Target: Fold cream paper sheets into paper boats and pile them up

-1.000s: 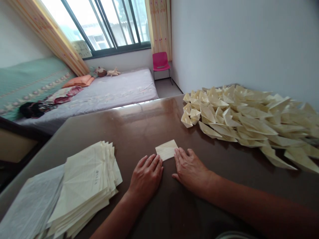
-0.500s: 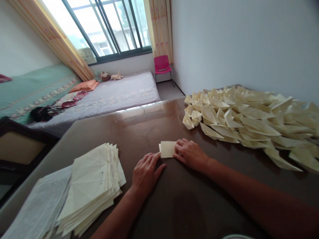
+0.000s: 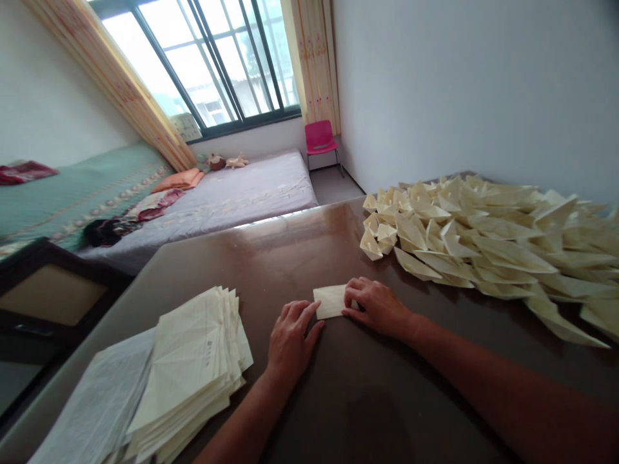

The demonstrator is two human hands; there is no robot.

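Note:
A small folded piece of cream paper (image 3: 329,301) lies on the brown table in front of me. Its right end is under the curled fingers of my right hand (image 3: 376,305), with the thumb at its near edge. My left hand (image 3: 293,335) rests at the other end, index fingertip touching the paper's left edge, thumb apart and nothing in its grasp. To the left sits a stack of cream paper sheets (image 3: 181,367), some creased. Many folded paper boats (image 3: 474,235) are heaped at the right, several small ones at the heap's left end.
Greyish printed sheets (image 3: 97,393) lie partly under the cream stack. The glossy table (image 3: 271,258) has its far edge towards a bed (image 3: 261,187). A dark wooden chair or cabinet (image 3: 62,296) stands at the left, a pink chair (image 3: 320,137) by the window.
The view has shifted, so everything sits slightly lower and further right. A layer that stuck out at the paper's left edge no longer shows. My right fingers are more arched.

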